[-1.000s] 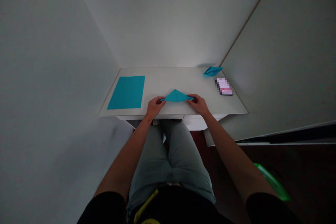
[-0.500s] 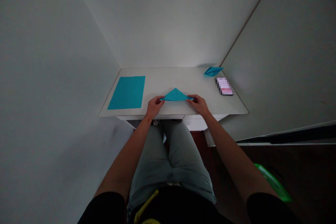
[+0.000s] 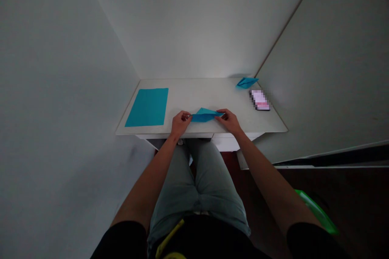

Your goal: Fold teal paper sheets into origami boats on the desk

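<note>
Tension on the folded blue paper (image 3: 203, 117) must be light and even; hold both tips level and avoid crushing the folds. The paper is right of the flat sheet (image 3: 147, 107). Fingers of the left hand (image 3: 180, 123) pinch the end nearest the sheet; those of the right hand (image 3: 230, 121) pinch the end farthest from it.

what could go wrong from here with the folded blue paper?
1. The folded blue paper is pinched at its ends by the left hand and right hand; uneven pulling might tear or crumple it.
2. The flat, rectangular blue paper sheet lies beside the left hand, nothing on top; a sideways bump could shift it.
</note>
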Available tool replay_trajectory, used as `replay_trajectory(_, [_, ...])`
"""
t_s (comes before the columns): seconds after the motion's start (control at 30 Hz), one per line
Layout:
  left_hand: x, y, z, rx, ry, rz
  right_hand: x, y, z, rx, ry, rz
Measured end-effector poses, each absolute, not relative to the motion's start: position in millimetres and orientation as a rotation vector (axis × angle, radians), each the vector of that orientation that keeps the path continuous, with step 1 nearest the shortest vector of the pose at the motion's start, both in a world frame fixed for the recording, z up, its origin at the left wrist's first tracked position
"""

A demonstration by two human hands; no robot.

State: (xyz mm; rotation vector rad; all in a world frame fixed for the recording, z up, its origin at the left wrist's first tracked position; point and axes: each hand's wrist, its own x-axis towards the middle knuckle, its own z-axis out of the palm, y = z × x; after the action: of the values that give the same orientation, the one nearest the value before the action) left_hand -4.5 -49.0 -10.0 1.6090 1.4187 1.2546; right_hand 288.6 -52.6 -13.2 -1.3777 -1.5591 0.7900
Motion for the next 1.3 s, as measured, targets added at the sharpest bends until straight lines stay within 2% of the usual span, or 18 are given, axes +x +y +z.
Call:
replay_trajectory(0.37, [-4.0,-54.4,-6.7,1.977,1.392,0.963,239.2,-43.9,-7.4,-1.258,-1.751,0.456])
replay_trajectory(0.67, [-5.4,-53.9,-13.2,1.826,1.36,1.043,237.4,-46.4,-5.0,-1.185,-2.341,0.242])
replay_trajectory(0.93, [-0.5,-55.2,-7.8,2.162,1.56,0.91,267.0,-52.5,-18.4,-1.363,-2.205,0.231])
replay_trajectory(1.03, [0.5,-58.0,-5.9,2.23,1.548,0.884,272.5,-51.1,-19.1,-1.293,-2.245,0.294])
replay_trajectory(1.17, [-0.2,-58.4,-5.7,2.244,1.489,0.841,274.1,-49.1,-19.4,-1.17,-2.266,0.401])
replay_trajectory(1.3, [-0.5,-55.6,-7.8,2.181,1.483,0.888,273.6,-47.9,-20.6,-1.296,-2.12,0.472])
